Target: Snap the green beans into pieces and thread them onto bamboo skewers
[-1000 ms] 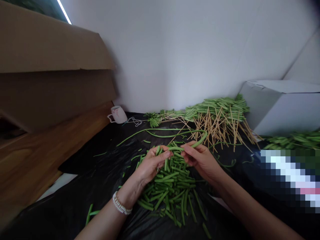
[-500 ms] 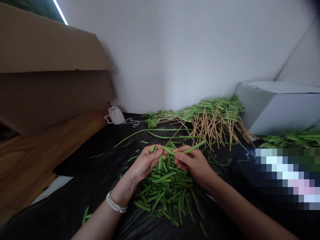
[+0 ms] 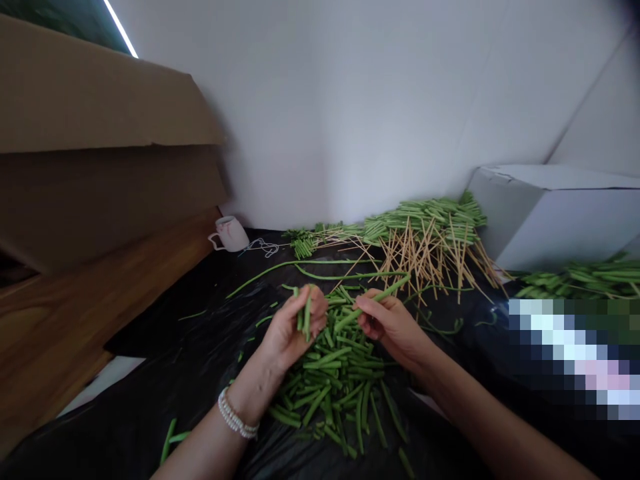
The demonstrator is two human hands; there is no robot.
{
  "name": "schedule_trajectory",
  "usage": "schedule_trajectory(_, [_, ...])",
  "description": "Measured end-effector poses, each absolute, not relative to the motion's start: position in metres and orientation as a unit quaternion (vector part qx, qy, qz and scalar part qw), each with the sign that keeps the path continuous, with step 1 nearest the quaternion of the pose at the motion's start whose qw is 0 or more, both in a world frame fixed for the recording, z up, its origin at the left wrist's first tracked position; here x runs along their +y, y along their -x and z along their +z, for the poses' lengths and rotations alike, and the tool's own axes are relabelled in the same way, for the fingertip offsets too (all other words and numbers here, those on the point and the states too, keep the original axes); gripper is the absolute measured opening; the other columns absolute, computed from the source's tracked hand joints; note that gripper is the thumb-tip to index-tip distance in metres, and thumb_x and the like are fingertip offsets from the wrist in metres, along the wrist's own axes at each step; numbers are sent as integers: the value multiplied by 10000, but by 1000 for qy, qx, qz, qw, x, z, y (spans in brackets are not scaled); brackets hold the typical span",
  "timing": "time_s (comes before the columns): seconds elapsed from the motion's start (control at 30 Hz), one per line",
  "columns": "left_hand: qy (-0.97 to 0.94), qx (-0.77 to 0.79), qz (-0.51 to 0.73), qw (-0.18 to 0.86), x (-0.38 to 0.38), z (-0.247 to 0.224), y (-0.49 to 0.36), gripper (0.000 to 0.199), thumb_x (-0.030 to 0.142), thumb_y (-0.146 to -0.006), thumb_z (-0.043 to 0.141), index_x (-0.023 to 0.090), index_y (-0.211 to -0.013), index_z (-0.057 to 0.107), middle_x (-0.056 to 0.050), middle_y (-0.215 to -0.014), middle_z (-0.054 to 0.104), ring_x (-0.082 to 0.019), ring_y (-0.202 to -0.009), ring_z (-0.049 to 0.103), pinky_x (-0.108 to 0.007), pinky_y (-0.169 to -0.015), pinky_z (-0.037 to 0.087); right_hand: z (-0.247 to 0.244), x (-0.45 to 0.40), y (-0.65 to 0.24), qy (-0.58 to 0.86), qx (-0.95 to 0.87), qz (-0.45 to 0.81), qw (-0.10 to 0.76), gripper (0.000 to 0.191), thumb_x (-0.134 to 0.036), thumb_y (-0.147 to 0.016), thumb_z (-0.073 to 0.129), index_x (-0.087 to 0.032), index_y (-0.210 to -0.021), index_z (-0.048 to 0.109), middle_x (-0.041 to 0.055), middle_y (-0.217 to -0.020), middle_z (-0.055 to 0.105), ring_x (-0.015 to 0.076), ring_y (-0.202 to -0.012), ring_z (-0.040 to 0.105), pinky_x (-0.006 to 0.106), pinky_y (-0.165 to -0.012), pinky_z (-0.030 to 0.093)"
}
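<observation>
Black plastic sheeting [image 3: 170,373] carries, short of its far edge, already-divided green stem pieces [image 3: 327,358]; left hand [image 3: 294,328] clasps more in curled fingers, right hand [image 3: 391,324] pinches one undivided long green stem [image 3: 395,287].

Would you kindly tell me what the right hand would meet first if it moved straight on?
Most likely the left hand, with its short green stems; depth is unclear, so the right hand might pass beyond.

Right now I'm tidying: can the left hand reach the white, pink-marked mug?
Likely yes: mainly a thin green stem lies before the mug, though the left hand holds short green stalks.
</observation>
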State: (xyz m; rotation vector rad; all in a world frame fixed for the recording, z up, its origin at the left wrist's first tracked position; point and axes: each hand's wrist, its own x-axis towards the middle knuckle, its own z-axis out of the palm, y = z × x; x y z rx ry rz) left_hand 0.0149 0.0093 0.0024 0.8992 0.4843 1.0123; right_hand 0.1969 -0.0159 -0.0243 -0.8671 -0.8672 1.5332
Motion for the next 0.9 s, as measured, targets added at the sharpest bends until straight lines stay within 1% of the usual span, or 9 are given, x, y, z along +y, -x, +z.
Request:
schedule_trajectory(0.1, [-307, 196, 482, 797, 18, 6, -7, 274, 233, -858, 594, 161, -652, 427, 55, -597, 287, -49, -491, 318, -107, -427, 270, -23, -16, -199, 371, -383, 642, 552, 308, -451, -688, 794, -181, -690, 646, -43, -517, 571, 58, -432, 455, 182, -400, 269])
schedule_trajectory(0.2, [-363, 246, 432, 788, 19, 3, -6, 159, 268, -846, 596, 148, -763, 531, 61, -578, 351, -35, -439, 264, -124, -384, 181, -25, -17, -198, 364, -424, 634, 534, 292, -446, -722, 773, -179, -729, 656, -50, -519, 559, 56, -435, 442, 188, -413, 281])
schedule_trajectory(0.3, [-505, 322, 362, 714, 12, -3, -11, 290, 421, -842, 648, 134, -840, 603, 75, -532, 388, -24, -406, 208, -161, -385, 123, -26, -21, -196, 357, -464, 625, 516, 290, -451, -749, 755, -178, -733, 657, -57, -506, 537, 60, -433, 434, 196, -423, 298])
schedule_trajectory(0.37, [-567, 359, 315, 671, 6, -5, -15, 376, 482, -770, 725, 128, -830, 613, 82, -512, 389, -26, -415, 232, -174, -396, 124, -24, -23, -195, 352, -476, 630, 504, 291, -451, -752, 756, -177, -731, 659, -57, -507, 534, 62, -438, 439, 198, -431, 310])
schedule_trajectory(0.43, [-587, 379, 279, 659, 3, -5, -16, 407, 477, -695, 791, 135, -819, 608, 83, -517, 408, -31, -428, 264, -182, -406, 140, -22, -22, -197, 345, -459, 644, 506, 292, -453, -741, 768, -181, -762, 664, -63, -498, 529, 58, -427, 431, 193, -426, 304])
schedule_trajectory(0.53, [-587, 386, 249, 666, 1, 0, -15, 409, 467, -658, 815, 140, -783, 604, 75, -537, 433, -34, -441, 279, -192, -418, 149, -19, -17, -203, 333, -383, 662, 551, 322, -469, -708, 793, -196, -796, 647, -74, -476, 522, 49, -400, 414, 181, -404, 271])
schedule_trajectory(0.63, [-591, 395, 238, 661, 1, 5, -13, 418, 482, -642, 817, 136, -773, 623, 79, -525, 425, -37, -448, 265, -202, -428, 143, -18, -13, -208, 334, -340, 659, 582, 334, -431, -664, 834, -198, -744, 609, -69, -488, 548, 44, -407, 432, 169, -407, 280])
schedule_trajectory(0.73, [-601, 399, 227, 654, 0, 4, -15, 426, 491, -642, 812, 132, -814, 658, 68, -538, 471, -41, -460, 279, -206, -443, 154, -18, -14, -208, 341, -362, 650, 574, 322, -404, -663, 840, -199, -723, 599, -67, -485, 556, 45, -405, 444, 161, -404, 291])
schedule_trajectory(0.9, [-590, 407, 275, 641, 1, -3, -19, 398, 470, -640, 825, 134, -761, 650, 76, -516, 449, -31, -436, 261, -211, -439, 129, -15, -16, -207, 334, -353, 653, 581, 292, -431, -680, 817, -184, -738, 673, -43, -535, 592, 48, -439, 479, 160, -414, 318])
